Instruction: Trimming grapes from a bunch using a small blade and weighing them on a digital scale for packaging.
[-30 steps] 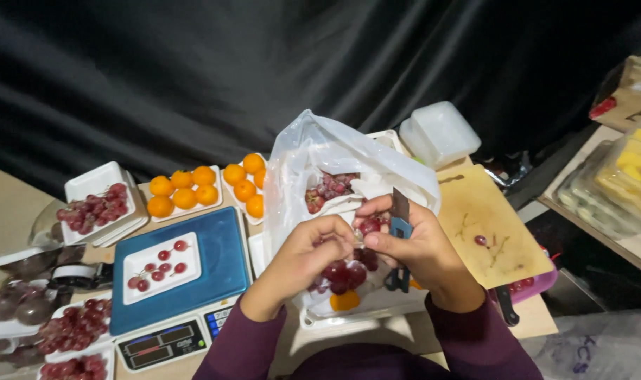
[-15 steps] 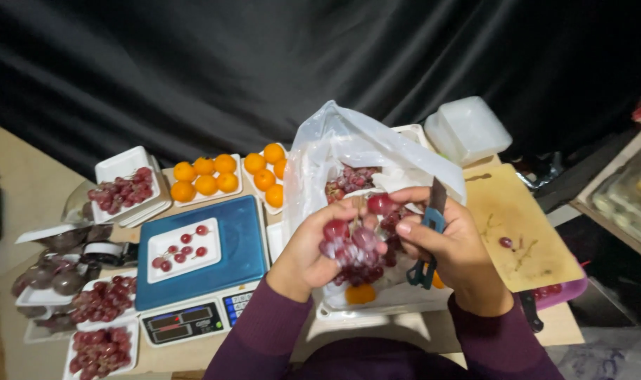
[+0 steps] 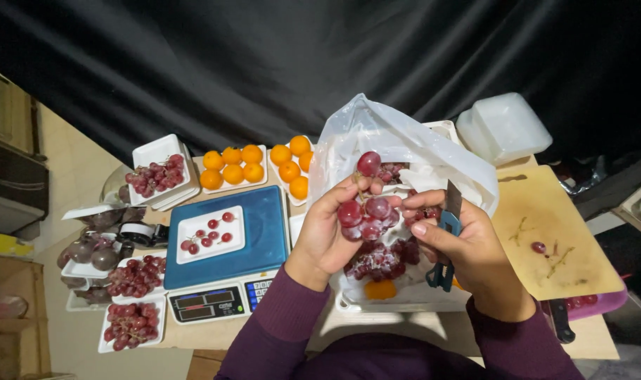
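Grapes (image 3: pixel 366 214), a red bunch, sit pinched in the left hand (image 3: pixel 327 236) above a white tray (image 3: pixel 405 299); the right hand (image 3: pixel 468 250) grips blue scissors (image 3: pixel 447 225) and touches the bunch.

Both forearms in dark purple sleeves come up from the bottom edge, converging at centre. Left hand (image 3: pixel 325 236) raised, palm toward camera, fingers curled closed, thumb and fingertips pinching. Right hand (image 3: pixel 472 250) back up, fingers wrapped in a closed grip, thumb extended toward the left fingers, almost touching them.
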